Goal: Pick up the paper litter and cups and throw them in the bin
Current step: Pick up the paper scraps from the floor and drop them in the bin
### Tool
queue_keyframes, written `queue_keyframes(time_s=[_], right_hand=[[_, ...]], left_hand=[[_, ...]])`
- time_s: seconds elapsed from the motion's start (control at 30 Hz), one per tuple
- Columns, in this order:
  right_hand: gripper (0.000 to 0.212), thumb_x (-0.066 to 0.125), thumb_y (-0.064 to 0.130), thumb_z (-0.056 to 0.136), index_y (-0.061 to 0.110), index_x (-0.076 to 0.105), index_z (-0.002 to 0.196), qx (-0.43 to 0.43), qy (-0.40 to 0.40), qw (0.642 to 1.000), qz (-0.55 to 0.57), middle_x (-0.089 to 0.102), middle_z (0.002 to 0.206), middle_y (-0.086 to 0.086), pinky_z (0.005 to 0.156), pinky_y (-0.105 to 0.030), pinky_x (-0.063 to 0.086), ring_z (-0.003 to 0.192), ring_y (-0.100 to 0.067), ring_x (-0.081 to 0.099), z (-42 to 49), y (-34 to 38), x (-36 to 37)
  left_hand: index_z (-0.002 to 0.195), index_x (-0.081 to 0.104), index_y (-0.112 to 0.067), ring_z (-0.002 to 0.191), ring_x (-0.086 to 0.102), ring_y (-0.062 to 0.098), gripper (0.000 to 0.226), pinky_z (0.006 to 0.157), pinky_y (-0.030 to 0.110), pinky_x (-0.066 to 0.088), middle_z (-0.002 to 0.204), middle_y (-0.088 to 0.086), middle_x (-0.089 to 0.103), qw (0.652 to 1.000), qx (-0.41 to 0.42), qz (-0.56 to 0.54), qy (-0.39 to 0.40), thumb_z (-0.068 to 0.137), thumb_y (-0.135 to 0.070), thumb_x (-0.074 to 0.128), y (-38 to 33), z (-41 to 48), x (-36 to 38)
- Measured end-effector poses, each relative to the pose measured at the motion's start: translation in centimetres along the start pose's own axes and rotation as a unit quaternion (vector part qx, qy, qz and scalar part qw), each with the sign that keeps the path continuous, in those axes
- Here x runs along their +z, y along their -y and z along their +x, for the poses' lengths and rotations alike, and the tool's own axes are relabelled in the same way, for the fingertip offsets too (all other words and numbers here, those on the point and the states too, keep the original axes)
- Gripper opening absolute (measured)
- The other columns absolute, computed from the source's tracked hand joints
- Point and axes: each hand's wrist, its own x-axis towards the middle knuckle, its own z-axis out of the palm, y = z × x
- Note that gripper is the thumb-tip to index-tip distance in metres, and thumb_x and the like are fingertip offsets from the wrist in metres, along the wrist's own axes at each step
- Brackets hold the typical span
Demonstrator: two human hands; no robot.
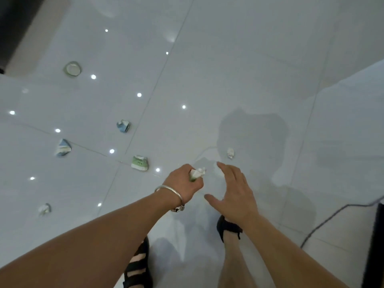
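Gripping a crumpled white-and-green paper wad (197,173) in the curled left hand (182,181), silver bangle (169,192) on the wrist. Holding the right hand (232,190) open just beside it, fingers straight and spread, nothing in it, low over the glossy white floor (249,69). Scattered loose on the tiles: a small white paper ball (230,153) just beyond the right fingertips, a crushed green cup (139,163) left of the left hand, a crumpled blue cup (123,126) and a blue-and-white crumpled cup (63,148) farther left, a round cup (72,68) well apart at upper left, a small scrap (45,209) beside the left forearm.
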Motion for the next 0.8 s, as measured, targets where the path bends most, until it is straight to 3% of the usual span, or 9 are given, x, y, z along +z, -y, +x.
queue_keyframes(time_s=[0.07, 0.23, 0.4, 0.57, 0.67, 0.73, 0.8], right_hand=[[0.084, 0.064, 0.048, 0.081, 0.033, 0.017, 0.149, 0.062, 0.032, 0.997, -0.035, 0.025, 0.146, 0.007, 0.094, -0.029, 0.039, 0.128, -0.015, 0.032, 2.6, -3.6, 0.5], [0.075, 0.059, 0.043, 0.088, 0.030, 0.018, 0.149, 0.181, 0.096, 0.975, -0.084, 0.023, 0.148, -0.001, 0.088, -0.037, 0.042, 0.125, -0.028, 0.038, 10.5, -11.2, 1.5], [0.072, 0.058, 0.047, 0.088, 0.030, 0.021, 0.148, 0.170, 0.121, 0.969, -0.128, 0.024, 0.147, -0.005, 0.085, -0.039, 0.046, 0.114, -0.033, 0.053, 18.0, -16.1, 4.2], [0.073, 0.061, 0.047, 0.089, 0.028, 0.023, 0.148, 0.144, 0.160, 0.964, -0.154, 0.026, 0.143, -0.007, 0.071, -0.033, 0.042, 0.095, -0.033, 0.059, 22.2, -18.3, 10.6], [0.048, 0.059, 0.030, 0.092, 0.022, 0.039, 0.135, 0.136, 0.144, 0.967, -0.161, 0.032, 0.133, -0.011, 0.068, -0.034, 0.042, 0.075, -0.028, 0.051, 22.5, -19.1, 13.5], [0.033, 0.057, 0.023, 0.093, 0.019, 0.048, 0.124, 0.138, 0.156, 0.965, -0.157, 0.039, 0.127, -0.014, 0.068, -0.033, 0.042, 0.073, -0.025, 0.047, 22.1, -18.1, 14.5], [0.030, 0.059, 0.024, 0.092, 0.018, 0.051, 0.121, 0.113, 0.194, 0.961, -0.162, 0.046, 0.121, -0.013, 0.070, -0.031, 0.041, 0.076, -0.022, 0.047, 21.3, -15.6, 15.0]], left_hand=[[0.083, 0.051, -0.025, 0.066, 0.054, 0.010, 0.016, 0.055, 0.026, 0.038, 0.075, -0.007, 0.058, 0.999, -0.043, 0.002, -0.029, 0.080, -0.038, 0.060, 0.8, 2.3, -0.3], [0.077, 0.047, -0.028, 0.063, 0.052, 0.010, 0.015, 0.053, 0.027, 0.038, 0.072, -0.007, 0.056, 0.988, -0.121, -0.021, -0.095, 0.080, -0.036, 0.059, 2.9, 7.8, 1.6], [0.092, 0.053, -0.022, 0.069, 0.055, 0.016, 0.019, 0.058, 0.031, 0.046, 0.078, -0.004, 0.058, 0.989, -0.107, -0.054, -0.091, 0.082, -0.038, 0.058, 4.4, 12.5, 6.0], [0.096, 0.054, -0.022, 0.073, 0.057, 0.017, 0.019, 0.066, 0.034, 0.050, 0.083, -0.004, 0.059, 0.983, -0.119, -0.095, -0.103, 0.083, -0.037, 0.058, 8.8, 16.6, 9.0], [0.097, 0.054, -0.021, 0.074, 0.057, 0.018, 0.021, 0.067, 0.035, 0.050, 0.084, -0.002, 0.059, 0.975, -0.150, -0.111, -0.124, 0.083, -0.036, 0.057, 12.5, 17.1, 9.0], [0.097, 0.054, -0.019, 0.075, 0.057, 0.019, 0.021, 0.067, 0.035, 0.050, 0.085, -0.001, 0.059, 0.971, -0.167, -0.105, -0.132, 0.084, -0.036, 0.056, 14.6, 16.2, 8.2], [0.099, 0.054, -0.019, 0.077, 0.058, 0.020, 0.023, 0.068, 0.035, 0.050, 0.087, 0.000, 0.060, 0.966, -0.188, -0.106, -0.143, 0.084, -0.036, 0.056, 16.0, 14.1, 6.9]])
